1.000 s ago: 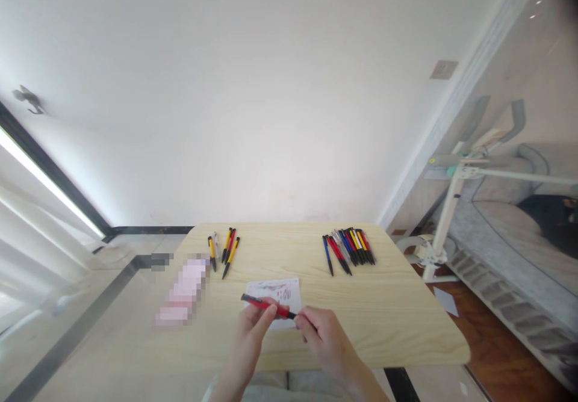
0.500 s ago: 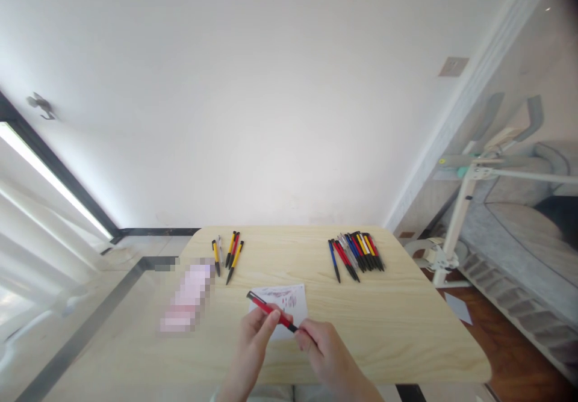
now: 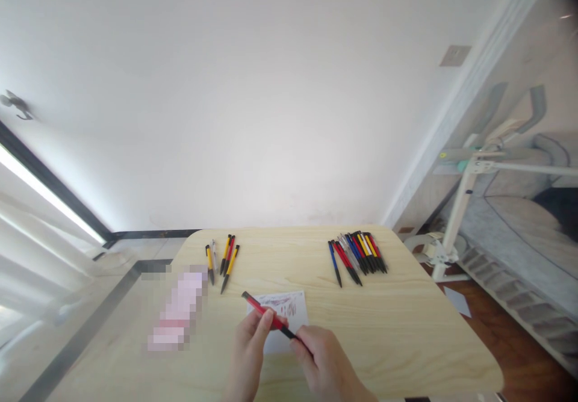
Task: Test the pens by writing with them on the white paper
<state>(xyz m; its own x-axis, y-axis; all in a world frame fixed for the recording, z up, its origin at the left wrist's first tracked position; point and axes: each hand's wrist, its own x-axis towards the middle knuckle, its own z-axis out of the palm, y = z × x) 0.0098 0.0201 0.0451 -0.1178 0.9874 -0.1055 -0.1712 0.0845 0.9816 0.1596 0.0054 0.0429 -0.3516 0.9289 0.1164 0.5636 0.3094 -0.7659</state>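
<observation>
A red pen with black ends (image 3: 264, 314) is held between both hands above a small scribbled paper slip (image 3: 280, 318) on the wooden table (image 3: 406, 330). My left hand (image 3: 250, 354) pinches the pen's middle with thumb and fingers. My right hand (image 3: 323, 369) grips its lower black tip. The pen slants up to the left.
A small group of yellow, red and clear pens (image 3: 222, 256) lies at the far left of the table. A larger row of several blue, red, yellow and black pens (image 3: 358, 254) lies at the far right. A blurred pink patch (image 3: 176, 309) sits left. A white stand (image 3: 451, 221) and sofa are right.
Both hands and the pen have shifted slightly nearer to me and lower in view as the camera moved. The grip on the pen is unchanged.
</observation>
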